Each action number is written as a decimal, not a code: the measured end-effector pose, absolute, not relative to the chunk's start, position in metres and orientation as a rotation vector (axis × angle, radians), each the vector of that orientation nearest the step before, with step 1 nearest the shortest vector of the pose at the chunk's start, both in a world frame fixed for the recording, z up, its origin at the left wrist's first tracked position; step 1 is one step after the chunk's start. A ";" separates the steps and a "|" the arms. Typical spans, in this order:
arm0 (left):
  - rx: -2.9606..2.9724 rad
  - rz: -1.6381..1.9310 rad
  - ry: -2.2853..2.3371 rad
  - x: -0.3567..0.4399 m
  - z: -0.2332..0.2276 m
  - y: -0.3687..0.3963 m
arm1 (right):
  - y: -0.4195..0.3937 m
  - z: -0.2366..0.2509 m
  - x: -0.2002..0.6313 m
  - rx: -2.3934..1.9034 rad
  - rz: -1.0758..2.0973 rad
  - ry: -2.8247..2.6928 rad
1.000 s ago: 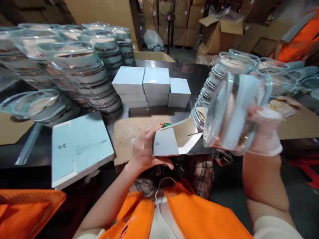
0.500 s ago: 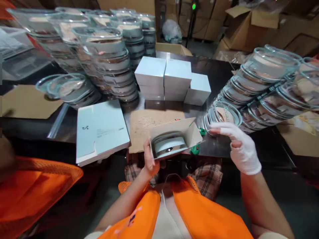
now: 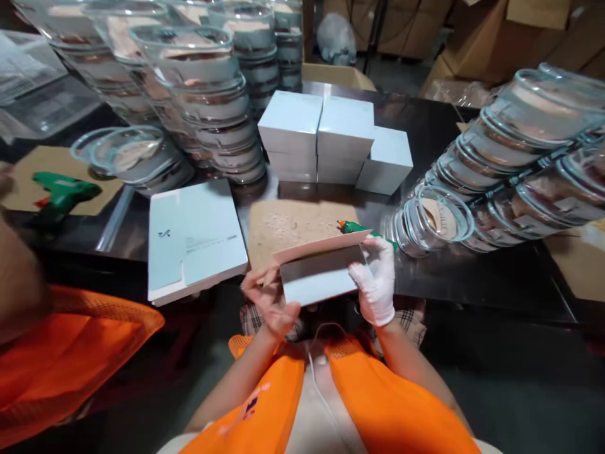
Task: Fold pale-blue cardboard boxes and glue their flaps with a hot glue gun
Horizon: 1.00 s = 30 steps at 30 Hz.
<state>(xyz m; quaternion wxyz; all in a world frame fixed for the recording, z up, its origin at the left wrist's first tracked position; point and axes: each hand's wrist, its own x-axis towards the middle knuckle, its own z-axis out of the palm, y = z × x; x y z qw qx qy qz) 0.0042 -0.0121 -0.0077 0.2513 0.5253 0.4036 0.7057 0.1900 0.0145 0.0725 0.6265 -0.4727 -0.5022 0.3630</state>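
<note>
A small white box point(image 3: 321, 277) is held between my two hands, low in front of me. My bare left hand point(image 3: 271, 299) grips its left end, fingers behind and thumb toward the near edge. On the right end is my white-gloved right hand point(image 3: 375, 277), its thumb over the panel and its fingers at the far corner. A raised flap runs along the box's far side. What lies inside is hidden. Just behind the box, partly covered by it, a green glue gun point(image 3: 353, 227) with an orange tip lies at the edge of a worn cardboard sheet point(image 3: 297, 217).
Stacked glass dishes rise at the left point(image 3: 208, 94) and right point(image 3: 515, 139). White boxes point(image 3: 316, 135) stand at the back middle. A flat white carton point(image 3: 196, 236) lies left. A co-worker's arm point(image 3: 19, 277) is at far left, near another green glue gun point(image 3: 66, 192).
My right hand has come left from beside the glass dishes onto the box. The box has turned, and the rounded item inside no longer shows. A second glue gun appears at far left.
</note>
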 end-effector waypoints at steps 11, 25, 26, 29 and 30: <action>1.979 1.965 1.011 -0.021 0.008 -0.001 | 0.001 0.077 0.263 -1.957 0.524 -1.351; 1.527 1.954 1.497 -0.031 0.022 -0.025 | 0.015 0.046 0.266 -1.820 0.927 -0.928; 1.516 1.852 1.501 -0.028 0.023 -0.027 | 0.009 0.044 0.263 -1.752 0.840 -0.910; 1.467 1.633 1.425 -0.011 0.023 -0.027 | -0.013 0.045 0.257 -1.576 0.728 -0.957; 1.455 1.599 1.404 -0.005 0.023 -0.025 | -0.020 0.047 0.256 -1.550 0.768 -1.006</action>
